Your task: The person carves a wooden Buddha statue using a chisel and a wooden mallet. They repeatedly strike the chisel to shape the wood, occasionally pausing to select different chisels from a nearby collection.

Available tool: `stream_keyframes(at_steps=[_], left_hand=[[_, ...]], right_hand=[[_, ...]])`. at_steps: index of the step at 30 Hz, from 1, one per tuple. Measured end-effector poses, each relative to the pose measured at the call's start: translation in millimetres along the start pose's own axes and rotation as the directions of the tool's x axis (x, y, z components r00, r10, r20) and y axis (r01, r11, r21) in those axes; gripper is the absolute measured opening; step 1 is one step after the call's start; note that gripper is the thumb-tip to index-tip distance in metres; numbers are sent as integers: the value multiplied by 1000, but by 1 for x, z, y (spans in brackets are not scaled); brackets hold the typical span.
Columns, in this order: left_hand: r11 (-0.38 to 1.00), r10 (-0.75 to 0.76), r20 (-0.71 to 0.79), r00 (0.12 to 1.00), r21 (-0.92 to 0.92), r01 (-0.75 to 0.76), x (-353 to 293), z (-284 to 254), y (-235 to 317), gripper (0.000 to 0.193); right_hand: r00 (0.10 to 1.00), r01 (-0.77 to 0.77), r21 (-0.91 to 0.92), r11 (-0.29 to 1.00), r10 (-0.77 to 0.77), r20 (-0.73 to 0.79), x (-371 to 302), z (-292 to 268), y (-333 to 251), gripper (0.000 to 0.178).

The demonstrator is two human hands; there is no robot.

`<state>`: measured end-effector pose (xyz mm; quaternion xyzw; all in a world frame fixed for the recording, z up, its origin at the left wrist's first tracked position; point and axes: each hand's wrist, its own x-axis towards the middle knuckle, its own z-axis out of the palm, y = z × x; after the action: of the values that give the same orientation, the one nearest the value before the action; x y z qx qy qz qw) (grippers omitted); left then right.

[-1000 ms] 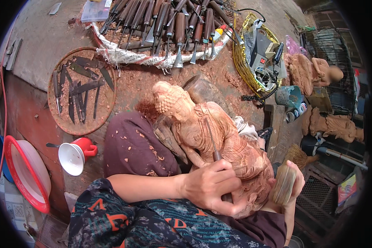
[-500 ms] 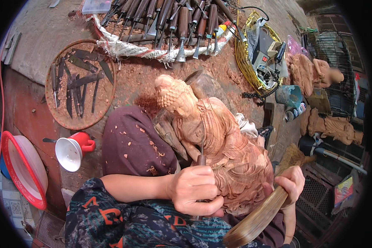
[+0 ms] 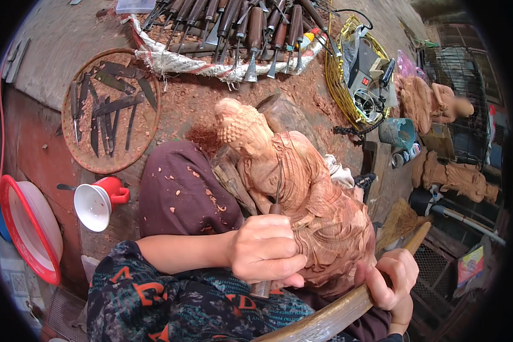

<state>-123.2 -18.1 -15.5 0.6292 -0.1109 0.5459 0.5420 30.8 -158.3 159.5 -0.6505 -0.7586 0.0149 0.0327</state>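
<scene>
A carved wooden statue (image 3: pixel 305 171) of a seated figure with curled hair leans across my lap, its head toward the upper left. My left hand (image 3: pixel 268 248) is closed round the wooden handle of a chisel (image 3: pixel 261 289). The thin blade points away from me and lies over the statue's chest; I cannot tell whether its tip touches. In my right hand (image 3: pixel 394 276), beside the statue's base, is a long, smooth wooden mallet (image 3: pixel 336 313). It slants from the lower edge up to the right, apart from the chisel's butt.
Many chisels (image 3: pixel 253 34) lie on a white sack at the far side. A round tray (image 3: pixel 68 128) holds several blades. Near my left knee stand a red-and-white mug (image 3: pixel 94 208) and a red-rimmed basin (image 3: pixel 25 228). On the right are a yellow wire basket (image 3: pixel 339 85) and other carvings (image 3: pixel 453 176).
The mallet has swung: its rounded end has dropped toward the lower edge, and its narrow end now shows beyond my right hand. My left hand and the chisel have shifted slightly away from me.
</scene>
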Motion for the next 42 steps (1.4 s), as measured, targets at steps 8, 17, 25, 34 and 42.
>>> stream_keyframes(at_steps=[8,17,25,34,42], left_hand=[[1000,16,17,1000,-12,-15,-3,-1,-4,32],[998,-54,-27,998,-47,53,5,-11,0,34],[994,-92,-54,994,-64,88,2,-11,-2,30],[999,5,-51,999,-44,-7,-3,-4,-6,26],[1000,9,-15,1000,21,-9,-4,1,-5,25]], right_hand=[[997,59,-161,985,-49,66,-4,-10,-4,37],[999,14,37,999,-16,45,2,-12,-9,32],[993,13,-96,995,-1,121,7,-9,-6,34],[977,207,-53,977,-209,-43,2,-6,2,27],[992,124,-104,987,-124,8,1,-1,4,29]])
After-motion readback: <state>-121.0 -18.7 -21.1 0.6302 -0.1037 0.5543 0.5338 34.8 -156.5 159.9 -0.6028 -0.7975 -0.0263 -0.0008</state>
